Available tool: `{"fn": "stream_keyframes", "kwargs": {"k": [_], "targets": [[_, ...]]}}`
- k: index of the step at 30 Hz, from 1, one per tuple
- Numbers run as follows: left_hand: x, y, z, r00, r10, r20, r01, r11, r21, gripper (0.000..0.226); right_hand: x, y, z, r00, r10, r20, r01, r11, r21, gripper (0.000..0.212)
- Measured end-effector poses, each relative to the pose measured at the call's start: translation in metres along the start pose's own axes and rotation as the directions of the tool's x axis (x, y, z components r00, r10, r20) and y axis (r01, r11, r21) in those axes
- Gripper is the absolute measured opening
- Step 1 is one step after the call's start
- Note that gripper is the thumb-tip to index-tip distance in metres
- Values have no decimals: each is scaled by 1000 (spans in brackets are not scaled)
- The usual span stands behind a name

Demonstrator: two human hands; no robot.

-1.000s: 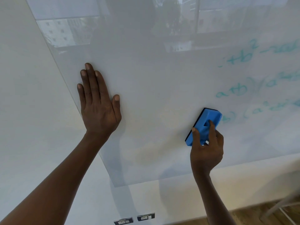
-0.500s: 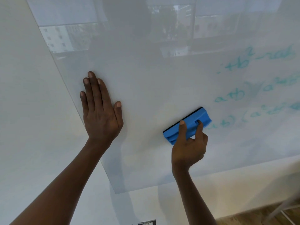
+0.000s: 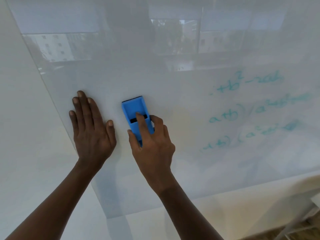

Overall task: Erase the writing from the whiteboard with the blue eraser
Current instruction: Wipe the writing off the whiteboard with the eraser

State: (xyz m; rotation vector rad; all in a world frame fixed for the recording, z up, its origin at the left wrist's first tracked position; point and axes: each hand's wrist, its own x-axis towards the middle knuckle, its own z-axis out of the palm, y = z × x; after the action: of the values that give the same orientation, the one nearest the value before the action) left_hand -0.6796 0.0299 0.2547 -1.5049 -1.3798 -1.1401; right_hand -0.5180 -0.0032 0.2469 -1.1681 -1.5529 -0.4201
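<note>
Since 0.5 s ago the blue eraser point(image 3: 136, 116) has travelled left across the whiteboard point(image 3: 155, 80), away from the writing, and turned from slanted to nearly upright; it now sits just beside the left hand point(image 3: 90, 129), not touching it. The view has also closed in on the board. Right hand point(image 3: 152, 148): index finger laid straight along the eraser's back over the black slot, thumb against its left edge, remaining fingers curled round the right edge, so the eraser is gripped and pressed to the board. Left hand: four fingers straight and held close together, thumb set apart to the right, palm flat against the board near its left edge, same spot as before. Both forearms rise from the bottom of the frame, bare. Count: one eraser, two hands, one board. Teal writing point(image 3: 245, 115) remains at right, about four smeared lines of algebra; exact characters partly illegible. Board surface reflects windows and buildings.
</note>
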Motion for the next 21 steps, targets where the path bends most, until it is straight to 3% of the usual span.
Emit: {"fn": "stream_keyframes", "kwargs": {"k": [5, 11, 16, 21], "targets": [[0, 23, 7, 993, -114, -10, 114, 992, -51, 74, 8, 30, -14, 998, -56, 25, 58, 997, -58, 42], [-10, 88, 34, 996, 59, 72, -54, 997, -61, 78, 23, 79, -38, 1000, -13, -1, 13, 997, -81, 43], [-6, 135, 54, 996, 90, 24, -88, 994, -67, 76, 32, 117, -53, 1000, -30, -7, 29, 994, -105, 43], [-9, 138, 59, 997, 74, -8, -73, 997, 15, 77, 37, 147, -63, 999, -5, -42, 1, 995, -97, 41]]}}
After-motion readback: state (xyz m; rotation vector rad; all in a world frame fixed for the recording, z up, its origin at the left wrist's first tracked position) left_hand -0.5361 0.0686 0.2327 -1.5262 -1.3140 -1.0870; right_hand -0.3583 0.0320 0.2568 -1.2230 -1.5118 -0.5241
